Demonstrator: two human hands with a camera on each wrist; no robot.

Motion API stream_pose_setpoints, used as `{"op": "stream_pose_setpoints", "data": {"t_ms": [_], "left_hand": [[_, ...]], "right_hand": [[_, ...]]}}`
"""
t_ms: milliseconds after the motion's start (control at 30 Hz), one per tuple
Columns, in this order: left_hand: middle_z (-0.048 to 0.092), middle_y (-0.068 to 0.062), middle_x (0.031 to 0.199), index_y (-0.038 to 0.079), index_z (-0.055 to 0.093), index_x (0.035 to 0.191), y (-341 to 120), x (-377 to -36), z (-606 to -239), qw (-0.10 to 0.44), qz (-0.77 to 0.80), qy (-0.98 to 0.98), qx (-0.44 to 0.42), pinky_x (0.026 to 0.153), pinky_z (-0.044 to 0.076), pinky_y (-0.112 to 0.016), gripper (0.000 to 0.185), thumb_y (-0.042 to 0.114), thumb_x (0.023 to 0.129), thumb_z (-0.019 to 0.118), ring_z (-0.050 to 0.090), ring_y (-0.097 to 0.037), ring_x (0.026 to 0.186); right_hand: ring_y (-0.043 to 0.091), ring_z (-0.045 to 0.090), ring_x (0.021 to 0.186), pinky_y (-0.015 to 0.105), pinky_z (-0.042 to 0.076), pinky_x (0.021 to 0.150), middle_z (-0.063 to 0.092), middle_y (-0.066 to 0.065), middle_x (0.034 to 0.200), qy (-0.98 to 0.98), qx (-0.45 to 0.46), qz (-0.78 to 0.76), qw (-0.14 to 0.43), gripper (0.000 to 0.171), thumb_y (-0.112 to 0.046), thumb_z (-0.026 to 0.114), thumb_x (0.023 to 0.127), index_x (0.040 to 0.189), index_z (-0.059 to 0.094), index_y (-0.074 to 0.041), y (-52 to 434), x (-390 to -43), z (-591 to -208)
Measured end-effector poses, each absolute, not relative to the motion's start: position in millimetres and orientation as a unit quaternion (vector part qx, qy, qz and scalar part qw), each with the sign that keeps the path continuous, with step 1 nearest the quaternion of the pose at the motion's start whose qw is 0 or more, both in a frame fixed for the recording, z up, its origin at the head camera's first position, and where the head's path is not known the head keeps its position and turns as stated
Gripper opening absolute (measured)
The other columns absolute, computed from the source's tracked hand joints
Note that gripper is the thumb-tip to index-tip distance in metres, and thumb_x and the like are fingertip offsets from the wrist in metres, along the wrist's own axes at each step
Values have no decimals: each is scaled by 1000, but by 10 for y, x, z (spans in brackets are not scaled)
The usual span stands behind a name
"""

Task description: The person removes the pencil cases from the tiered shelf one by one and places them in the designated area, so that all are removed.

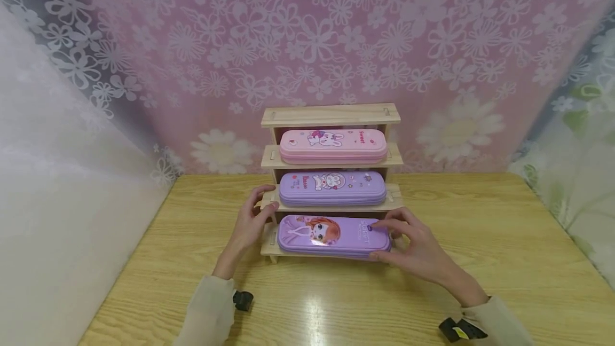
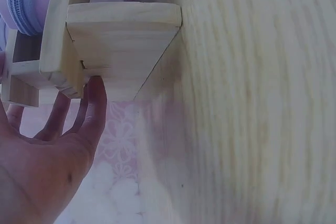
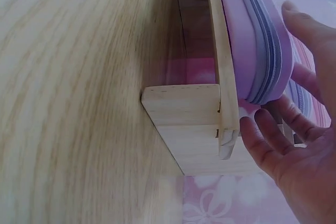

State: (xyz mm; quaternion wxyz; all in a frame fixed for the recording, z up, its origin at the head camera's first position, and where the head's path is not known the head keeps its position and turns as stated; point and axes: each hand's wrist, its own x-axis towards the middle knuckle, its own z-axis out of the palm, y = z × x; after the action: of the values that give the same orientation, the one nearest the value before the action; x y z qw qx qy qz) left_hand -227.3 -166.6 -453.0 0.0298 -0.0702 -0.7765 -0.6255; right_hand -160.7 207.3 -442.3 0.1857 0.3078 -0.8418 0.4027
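Observation:
A small stepped wooden shelf (image 1: 331, 115) stands on the table. Its lowest board bears a purple pencil case (image 1: 298, 236) with a long-haired doll figure. My right hand (image 1: 418, 250) holds this case's right end, thumb at the front edge and index finger over the top. Seen from the right wrist, the other fingers (image 3: 268, 135) curl near the case's end and the board. At the shelf's left side, my left hand (image 1: 250, 220) grips a board's end, thumb in front. The left wrist view shows its fingertips (image 2: 96, 90) against the wooden side.
Above sit a lilac pencil case (image 1: 331, 188) with a bunny and a pink one (image 1: 307, 146) with a rabbit, each on its own step. Behind the shelf hangs a pink floral curtain (image 1: 317, 31). The wood-grain table (image 1: 312, 303) extends in front and to both sides.

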Motion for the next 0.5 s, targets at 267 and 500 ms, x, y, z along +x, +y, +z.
{"op": "stream_pose_setpoints", "data": {"t_ms": [267,500], "left_hand": [[58,-18,134,21,55,140,-1650,-2264,-4545,32,-638,-767,-58,82,59,-33,40,16,100,63,66,-22,98],[59,-19,133,19,55,140,-1630,-2250,-4537,38,-642,-764,-58,81,58,-35,41,15,100,62,66,-28,99]], "right_hand": [[3,58,86,22,55,71,56,-1,108,-855,297,389,174,58,-18,100,60,111,73,-18,2034,-1633,-4422],[7,60,97,27,58,71,61,5,117,-862,292,381,162,56,-20,100,60,108,72,-18,2033,-1619,-4419]]}}
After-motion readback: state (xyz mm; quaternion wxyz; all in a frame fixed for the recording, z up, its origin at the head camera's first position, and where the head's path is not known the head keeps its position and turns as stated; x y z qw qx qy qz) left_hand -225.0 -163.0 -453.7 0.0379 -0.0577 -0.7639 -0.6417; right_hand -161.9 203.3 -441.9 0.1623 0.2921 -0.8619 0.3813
